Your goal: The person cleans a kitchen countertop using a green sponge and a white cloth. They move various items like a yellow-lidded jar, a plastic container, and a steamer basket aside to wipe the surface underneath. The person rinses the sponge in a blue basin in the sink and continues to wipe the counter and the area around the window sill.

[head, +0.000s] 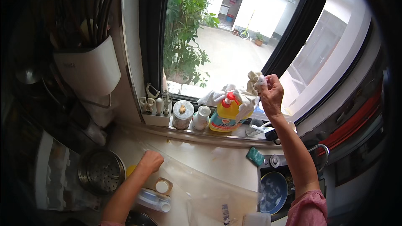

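Note:
My right hand is raised at the window sill and pinches a crumpled off-white cloth. The cloth hangs down over the side of a yellow dish-soap pump bottle with a red pump, and a white cloth lies behind the bottle. My left hand is a closed fist over the counter, beside a clear plastic sheet spread on the worktop; whether it grips the sheet's edge cannot be made out. A small jar with a white lid and a clear plastic bottle are near my left forearm.
A steel steamer pot stands at left. On the sill are a utensil holder, a lidded jar, a white bottle and a glass. A green sponge lies by the sink, which holds a blue basin.

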### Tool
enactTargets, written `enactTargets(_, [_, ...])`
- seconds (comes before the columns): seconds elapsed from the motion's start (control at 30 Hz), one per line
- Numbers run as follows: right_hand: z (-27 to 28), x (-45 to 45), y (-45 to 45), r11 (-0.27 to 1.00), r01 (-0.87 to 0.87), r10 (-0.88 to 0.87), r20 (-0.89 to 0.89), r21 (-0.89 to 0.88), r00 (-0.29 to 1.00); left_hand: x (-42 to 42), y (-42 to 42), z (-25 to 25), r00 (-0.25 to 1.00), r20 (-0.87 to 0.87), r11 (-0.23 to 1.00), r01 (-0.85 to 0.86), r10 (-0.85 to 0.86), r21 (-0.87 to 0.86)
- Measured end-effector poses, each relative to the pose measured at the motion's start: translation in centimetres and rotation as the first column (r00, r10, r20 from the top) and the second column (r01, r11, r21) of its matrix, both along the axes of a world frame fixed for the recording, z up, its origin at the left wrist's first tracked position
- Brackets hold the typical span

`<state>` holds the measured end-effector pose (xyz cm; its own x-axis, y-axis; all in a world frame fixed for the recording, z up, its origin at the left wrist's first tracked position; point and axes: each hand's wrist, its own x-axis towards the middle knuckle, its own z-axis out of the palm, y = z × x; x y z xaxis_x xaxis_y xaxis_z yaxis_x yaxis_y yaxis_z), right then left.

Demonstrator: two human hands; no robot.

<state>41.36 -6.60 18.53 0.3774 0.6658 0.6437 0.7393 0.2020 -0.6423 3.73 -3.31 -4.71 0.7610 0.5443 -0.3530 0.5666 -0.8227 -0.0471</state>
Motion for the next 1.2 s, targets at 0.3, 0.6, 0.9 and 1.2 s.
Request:
enactTargets(0.3, [-0.1, 3.2, 1.5, 0.944, 0.325, -0.191, 0.698, -0.063, 0.691, 0.1, 0.1, -0.6, 1.0, 0.019, 1.0, 0.015, -0.015, 0.012])
enactTargets(0.6, [-0.9, 0.0, 0.5, 0.931, 0.321, -0.137, 0.646, -0.175, 0.751, -0.8, 0.3, -0.7, 0.997, 0.07, 1.0, 0.007, -0.007, -0.008])
enactTargets(0.9, [-4.8, 5.8, 0.9, 0.893, 0.104, -0.077, 0.08, -0.438, 0.994, -0.3, -0.2, -0.7, 0.994, 0.106, 1.0, 0.021, -0.021, 0.001])
enactTargets(1.2, [-0.5, 3.0, -0.1, 0.959, 0.283, -0.271, 0.298, 0.003, 0.915, -0.3, -0.3, -0.9, 0.993, 0.119, 1.0, 0.001, 0.0, -0.003])
